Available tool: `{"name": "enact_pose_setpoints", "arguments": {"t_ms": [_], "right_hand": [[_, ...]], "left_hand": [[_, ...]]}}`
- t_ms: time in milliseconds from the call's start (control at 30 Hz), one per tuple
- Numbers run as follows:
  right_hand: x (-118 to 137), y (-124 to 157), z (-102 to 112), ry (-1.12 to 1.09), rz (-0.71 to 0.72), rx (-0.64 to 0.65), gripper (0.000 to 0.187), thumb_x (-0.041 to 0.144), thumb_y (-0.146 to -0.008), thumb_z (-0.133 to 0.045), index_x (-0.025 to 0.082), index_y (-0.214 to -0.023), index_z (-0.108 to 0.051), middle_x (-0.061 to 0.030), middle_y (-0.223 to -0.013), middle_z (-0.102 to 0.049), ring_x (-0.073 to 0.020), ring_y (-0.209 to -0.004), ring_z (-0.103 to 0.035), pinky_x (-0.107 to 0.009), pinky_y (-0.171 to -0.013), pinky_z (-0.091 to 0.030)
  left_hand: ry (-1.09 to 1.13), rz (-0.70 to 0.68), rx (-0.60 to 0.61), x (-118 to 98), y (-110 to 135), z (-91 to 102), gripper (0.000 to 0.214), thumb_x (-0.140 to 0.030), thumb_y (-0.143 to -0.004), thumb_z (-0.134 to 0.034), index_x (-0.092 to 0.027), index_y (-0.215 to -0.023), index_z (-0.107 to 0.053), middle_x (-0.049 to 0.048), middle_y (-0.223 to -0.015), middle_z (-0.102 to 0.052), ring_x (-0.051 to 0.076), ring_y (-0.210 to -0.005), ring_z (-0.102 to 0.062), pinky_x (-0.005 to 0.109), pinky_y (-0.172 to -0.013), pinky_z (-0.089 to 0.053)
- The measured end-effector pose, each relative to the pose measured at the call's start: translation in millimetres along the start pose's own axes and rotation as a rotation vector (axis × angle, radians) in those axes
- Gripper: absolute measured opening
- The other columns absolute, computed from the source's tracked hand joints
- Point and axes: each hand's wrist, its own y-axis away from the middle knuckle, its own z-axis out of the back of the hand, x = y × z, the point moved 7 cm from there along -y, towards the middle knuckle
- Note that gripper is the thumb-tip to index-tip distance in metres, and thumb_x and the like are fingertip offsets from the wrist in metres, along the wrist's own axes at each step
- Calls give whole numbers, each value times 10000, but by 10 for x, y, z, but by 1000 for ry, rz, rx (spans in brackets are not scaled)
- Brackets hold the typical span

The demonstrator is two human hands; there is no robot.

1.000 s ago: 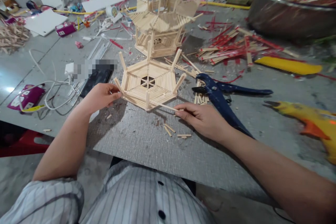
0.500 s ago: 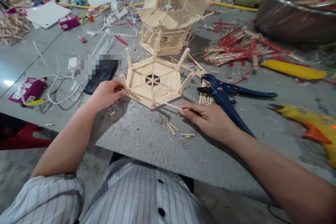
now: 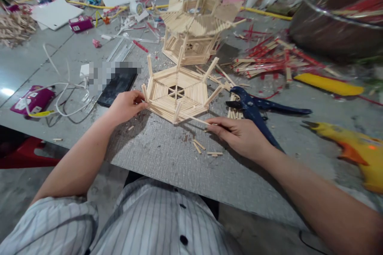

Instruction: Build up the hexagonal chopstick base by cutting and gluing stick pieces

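A hexagonal frame (image 3: 163, 95) built of thin wooden sticks lies in front of me, with short posts standing up at its corners. At its near left corner, my left hand (image 3: 127, 106) pinches the frame's edge between thumb and fingers. My right hand (image 3: 239, 133) grips a thin wooden stick (image 3: 196, 119) near one end. The stick's other end reaches leftward to the frame's front edge, by the front post. Behind the frame stands a tiered stick tower (image 3: 194, 20) with slatted roofs.
Blue cutters (image 3: 251, 103) lie right of the frame, over short stick pieces. Farther right is a yellow glue gun (image 3: 344, 139). A dark phone (image 3: 118, 85), white cables and a purple packet (image 3: 32, 99) lie left. Red-wrapped chopsticks (image 3: 263, 61) and a large metal pot (image 3: 323, 28) sit back right.
The whole view has shifted slightly. Both hands keep nearly the same positions relative to the frame, and the stick stays in my right hand.
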Motion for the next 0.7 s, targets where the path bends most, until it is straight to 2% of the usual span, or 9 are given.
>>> {"name": "enact_pose_setpoints", "arguments": {"t_ms": [233,433,700], "right_hand": [[-5,25,-32,4,-26,45,320,401,-857,-456,197,-920,-695,-21,-690,-701,-152,-576,-629,-244,-520,-425],[-6,19,-66,11,-2,48,315,389,-857,-453,208,-946,-695,-34,-788,-719,-167,-649,-650,-259,-582,-456],[28,25,-78,-14,-1,47,300,372,-854,-460,201,-920,-698,-32,-801,-726,-157,-653,-660,-248,-591,-471]], "left_hand": [[21,0,-20,18,-12,-11,216,-331,-735,-576,-132,-808,-615,17,-682,-595,104,-587,-500,228,-540,-388],[5,16,5,22,-11,-6,201,-318,-741,-577,-135,-813,-620,20,-690,-606,100,-576,-504,239,-552,-399],[23,36,14,56,-21,-28,217,-318,-742,-575,-134,-852,-610,38,-726,-635,116,-604,-538,252,-568,-425]]}}
